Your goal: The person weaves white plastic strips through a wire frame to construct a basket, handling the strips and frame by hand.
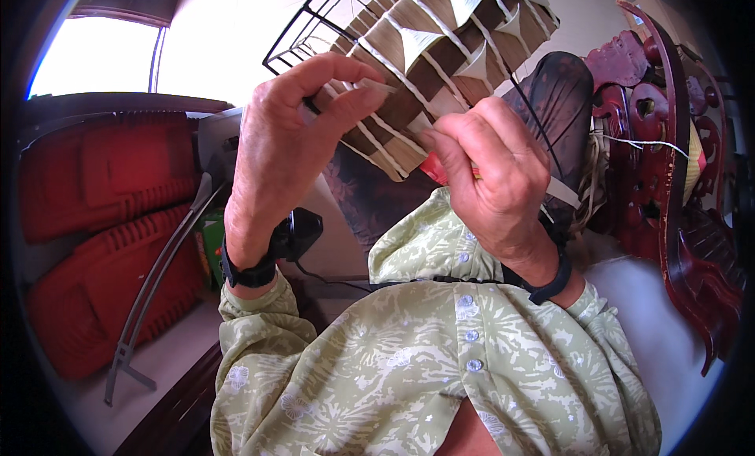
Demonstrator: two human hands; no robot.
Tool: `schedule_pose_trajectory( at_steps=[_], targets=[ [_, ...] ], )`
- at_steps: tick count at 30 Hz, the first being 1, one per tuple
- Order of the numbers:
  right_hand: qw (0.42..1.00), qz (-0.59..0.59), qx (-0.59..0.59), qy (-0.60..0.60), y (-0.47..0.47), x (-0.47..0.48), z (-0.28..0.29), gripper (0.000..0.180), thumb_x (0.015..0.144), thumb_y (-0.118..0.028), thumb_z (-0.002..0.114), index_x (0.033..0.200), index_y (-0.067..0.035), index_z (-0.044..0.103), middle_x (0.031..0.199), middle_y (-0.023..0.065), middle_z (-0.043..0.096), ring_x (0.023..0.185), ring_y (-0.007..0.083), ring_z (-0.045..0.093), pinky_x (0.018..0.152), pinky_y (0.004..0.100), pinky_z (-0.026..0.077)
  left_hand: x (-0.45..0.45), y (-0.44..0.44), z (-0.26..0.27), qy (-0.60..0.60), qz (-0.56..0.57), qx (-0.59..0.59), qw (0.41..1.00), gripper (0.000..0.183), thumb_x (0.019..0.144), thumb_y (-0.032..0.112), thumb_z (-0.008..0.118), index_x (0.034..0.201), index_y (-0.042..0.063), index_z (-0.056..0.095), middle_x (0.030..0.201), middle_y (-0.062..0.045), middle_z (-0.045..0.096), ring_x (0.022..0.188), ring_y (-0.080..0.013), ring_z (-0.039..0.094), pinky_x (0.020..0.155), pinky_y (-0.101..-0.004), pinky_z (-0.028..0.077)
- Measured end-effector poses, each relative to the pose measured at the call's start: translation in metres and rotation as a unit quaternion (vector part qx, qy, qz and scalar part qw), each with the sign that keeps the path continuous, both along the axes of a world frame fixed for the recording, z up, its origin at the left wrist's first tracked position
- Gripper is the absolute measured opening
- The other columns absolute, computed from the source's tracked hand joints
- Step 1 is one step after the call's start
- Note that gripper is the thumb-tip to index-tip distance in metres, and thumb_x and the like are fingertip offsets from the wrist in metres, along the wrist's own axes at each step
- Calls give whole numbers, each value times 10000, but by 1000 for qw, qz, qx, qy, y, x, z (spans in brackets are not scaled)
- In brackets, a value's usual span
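Note:
A partly woven basket (pixel 433 78) on a black wire frame (pixel 312 14) tilts across my lap. Brown and tan flat strips cross its side, with white twisted cords (pixel 389 61) and folded cream points (pixel 420 46). My left hand (pixel 295 126) is raised over the basket's near left part, thumb and forefinger pinching a thin pale strip (pixel 380 85). To its right, my right hand (pixel 495 155) pinches a whitish strip end (pixel 420 124) against the weave. A pale flat strip end (pixel 563 192) shows beyond my right wrist; whether it is the same strip is hidden.
Stacked red plastic chairs or stools (pixel 112 238) with a grey metal leg piece (pixel 159 279) stand at left. A carved dark-red wooden chair (pixel 672 179) is at right, a white cord (pixel 649 142) across it. Loose strips (pixel 593 185) hang beside my knee (pixel 557 96).

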State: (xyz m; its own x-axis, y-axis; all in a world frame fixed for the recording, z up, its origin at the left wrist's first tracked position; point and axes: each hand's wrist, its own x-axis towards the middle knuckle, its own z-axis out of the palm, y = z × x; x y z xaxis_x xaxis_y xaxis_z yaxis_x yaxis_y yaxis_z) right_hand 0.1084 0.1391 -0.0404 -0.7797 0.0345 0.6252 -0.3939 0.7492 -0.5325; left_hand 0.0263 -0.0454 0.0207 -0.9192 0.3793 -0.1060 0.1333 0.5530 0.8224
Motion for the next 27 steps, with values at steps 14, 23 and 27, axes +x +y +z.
schedule_pose_trajectory(
  at_steps=[14,23,27],
  targets=[
    [995,-29,-79,-58,23,30,-4,155,831,-100,800,903,-37,678,828,70,608,753,257,630,665,376,506,8,8,-43,169,97,250,948,89,987,113,684,1000,26,678,871,40,658,787,-21,525,717,-186,430],
    [999,27,19,3,22,22,-8,204,740,-67,821,879,-54,672,853,75,606,794,289,607,709,402,481,6,-2,-26,55,66,252,964,95,924,86,761,987,42,706,866,39,669,760,-18,553,672,-177,441],
    [999,37,20,-7,19,18,-7,206,743,-85,819,877,-56,666,858,80,611,815,302,616,746,415,500,3,-14,-33,59,36,261,963,97,932,120,759,960,44,706,858,45,668,753,-14,549,676,-176,432]
  ],
)
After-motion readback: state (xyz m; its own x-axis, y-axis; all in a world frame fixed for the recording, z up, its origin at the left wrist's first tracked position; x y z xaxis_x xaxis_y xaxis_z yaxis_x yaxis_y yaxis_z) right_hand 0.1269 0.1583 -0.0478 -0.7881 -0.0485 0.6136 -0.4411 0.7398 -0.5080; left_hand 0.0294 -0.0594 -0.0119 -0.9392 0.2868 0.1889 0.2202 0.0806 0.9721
